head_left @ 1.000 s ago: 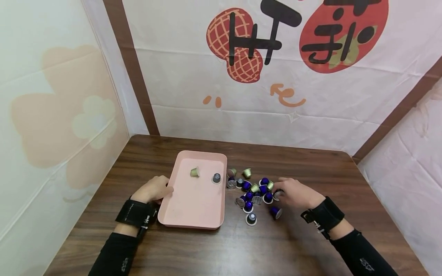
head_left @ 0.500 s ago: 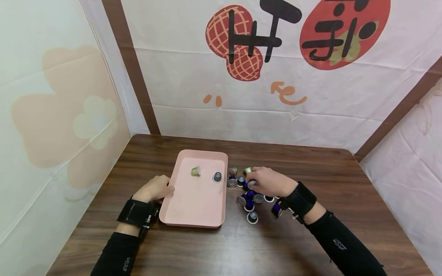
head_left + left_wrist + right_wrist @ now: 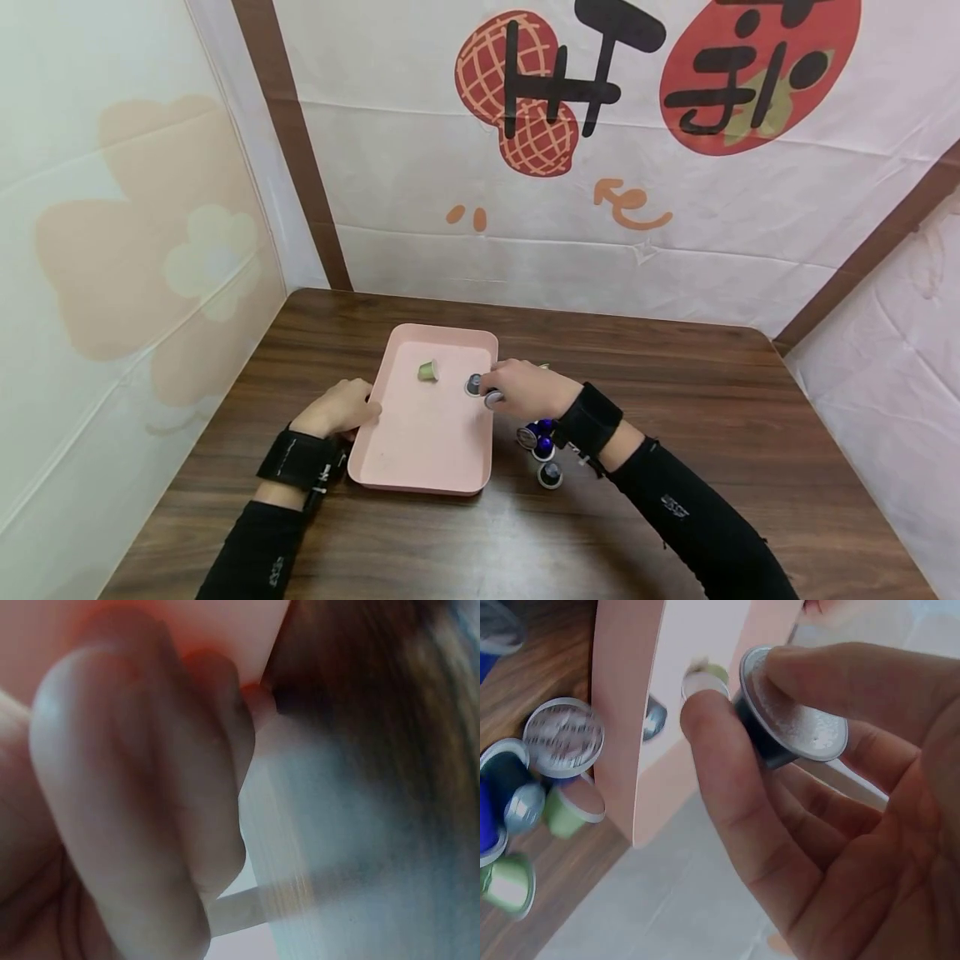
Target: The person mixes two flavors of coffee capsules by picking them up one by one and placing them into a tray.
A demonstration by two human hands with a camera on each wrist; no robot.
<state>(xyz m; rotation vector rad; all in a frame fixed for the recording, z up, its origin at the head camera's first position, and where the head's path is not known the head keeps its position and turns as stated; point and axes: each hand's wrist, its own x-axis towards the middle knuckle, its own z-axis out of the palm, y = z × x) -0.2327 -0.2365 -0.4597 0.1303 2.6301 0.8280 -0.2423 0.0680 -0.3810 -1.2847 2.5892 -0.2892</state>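
Note:
A pink tray (image 3: 420,442) lies on the brown table. My left hand (image 3: 358,412) holds its left rim, and the left wrist view shows curled fingers (image 3: 142,795) against the pink edge (image 3: 187,630). My right hand (image 3: 497,393) hovers over the tray's right rim, pinching a dark grey capsule (image 3: 492,400) between thumb and fingers; the right wrist view shows its foil lid (image 3: 791,724). Inside the tray sit a green capsule (image 3: 427,370) and a grey capsule (image 3: 472,384).
Several blue, grey and green capsules lie on the table right of the tray, partly hidden under my right wrist, such as one at the front (image 3: 551,475) and one (image 3: 527,435) by the rim. Printed fabric walls close off the back and sides.
My right hand picked a capsule out of the pile and carried it left to the tray's right rim. The left hand stayed on the tray's left edge.

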